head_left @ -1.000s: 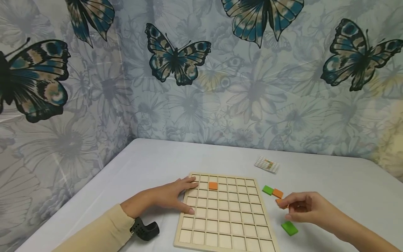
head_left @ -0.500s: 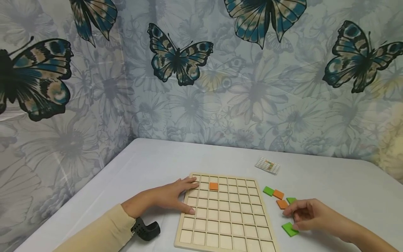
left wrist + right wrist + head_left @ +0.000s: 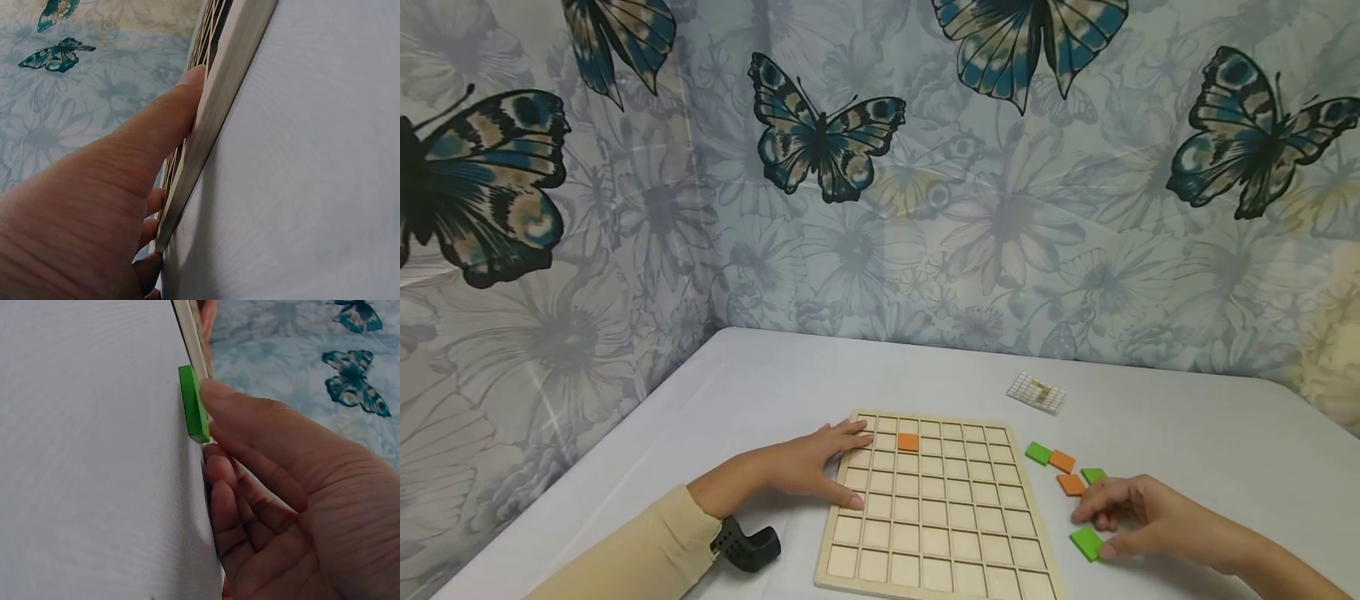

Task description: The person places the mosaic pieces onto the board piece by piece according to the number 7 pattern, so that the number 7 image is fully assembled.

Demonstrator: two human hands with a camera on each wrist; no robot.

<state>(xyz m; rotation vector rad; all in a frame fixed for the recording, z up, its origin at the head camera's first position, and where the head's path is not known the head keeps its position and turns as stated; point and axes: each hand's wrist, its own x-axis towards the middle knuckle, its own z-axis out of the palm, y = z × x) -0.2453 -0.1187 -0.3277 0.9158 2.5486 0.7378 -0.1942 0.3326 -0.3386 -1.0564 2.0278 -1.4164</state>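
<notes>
A wooden grid board (image 3: 929,540) lies on the white table, with one orange square tile (image 3: 907,442) in a cell near its far left corner. My left hand (image 3: 805,465) rests on the board's left edge, its thumb and fingertips on the frame. At the right, my right hand (image 3: 1138,521) is low over the table. Its thumb touches the corner of the nearest green tile (image 3: 1085,544), while the index fingertip is just beyond that tile. In the right wrist view the thumb lies against the green tile (image 3: 194,405) and the other fingers curl loosely below.
Beyond the right hand lie another green tile (image 3: 1093,475), an orange tile (image 3: 1071,485), and a touching pair of one green tile (image 3: 1038,453) and one orange tile (image 3: 1062,461). A small printed grid card (image 3: 1036,392) sits farther back. A butterfly-patterned cloth (image 3: 1000,250) hangs behind the table.
The right hand has shifted toward the near side, away from the orange tile, uncovering a green tile behind it. Its thumb has come down onto the nearest green tile. The left hand stays put.
</notes>
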